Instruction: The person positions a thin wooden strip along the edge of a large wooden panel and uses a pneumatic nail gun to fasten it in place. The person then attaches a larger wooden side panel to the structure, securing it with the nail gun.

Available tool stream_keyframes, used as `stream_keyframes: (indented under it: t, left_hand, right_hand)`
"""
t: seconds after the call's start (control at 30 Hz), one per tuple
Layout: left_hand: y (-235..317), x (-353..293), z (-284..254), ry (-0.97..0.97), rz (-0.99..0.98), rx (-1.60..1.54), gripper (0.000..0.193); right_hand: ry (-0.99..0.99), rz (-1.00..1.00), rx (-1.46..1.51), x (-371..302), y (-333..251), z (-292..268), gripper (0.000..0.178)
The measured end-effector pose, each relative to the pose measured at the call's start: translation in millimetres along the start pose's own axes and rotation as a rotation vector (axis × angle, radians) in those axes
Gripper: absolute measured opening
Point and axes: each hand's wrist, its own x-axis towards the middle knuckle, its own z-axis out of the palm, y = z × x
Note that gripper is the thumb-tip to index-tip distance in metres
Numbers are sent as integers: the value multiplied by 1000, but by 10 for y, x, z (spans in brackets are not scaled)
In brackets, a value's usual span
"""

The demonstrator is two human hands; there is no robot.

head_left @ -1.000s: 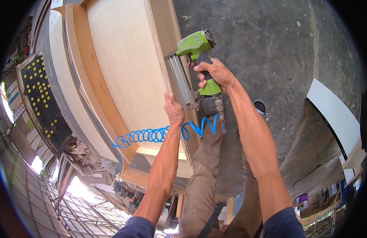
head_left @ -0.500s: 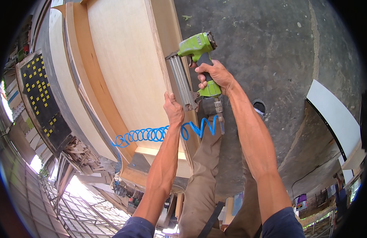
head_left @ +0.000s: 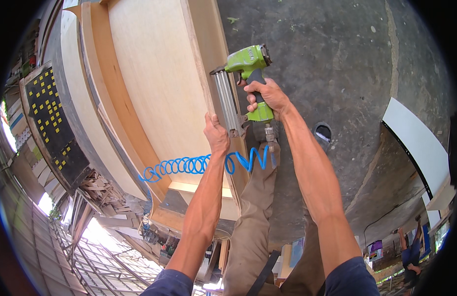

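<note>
Nail gun [head_left: 247, 59] clasped in my right grip [head_left: 269, 96], I judge its nose [head_left: 216, 71] could skid toward my left grip [head_left: 216, 135], wrapped on the wooden panel [head_left: 195, 54], if tilted

no words or numbers can be read clearly. the nailer [head_left: 242, 60] has lettering on its green head, small and blurred; any print on the purple container [head_left: 376, 247] at the near right is too small to make out.
</note>
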Motion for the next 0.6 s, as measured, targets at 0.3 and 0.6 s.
stream_keyframes:
  t: [0.3,0.6]
  left_hand:
    - [1,88,-1,5,8,-27,51]
    - [-122,152,-64,-80,-45,-66,48]
  right_hand:
    - [39,2,44,20,102,-12,22]
    - [33,83,189,-433,685,-4,30]
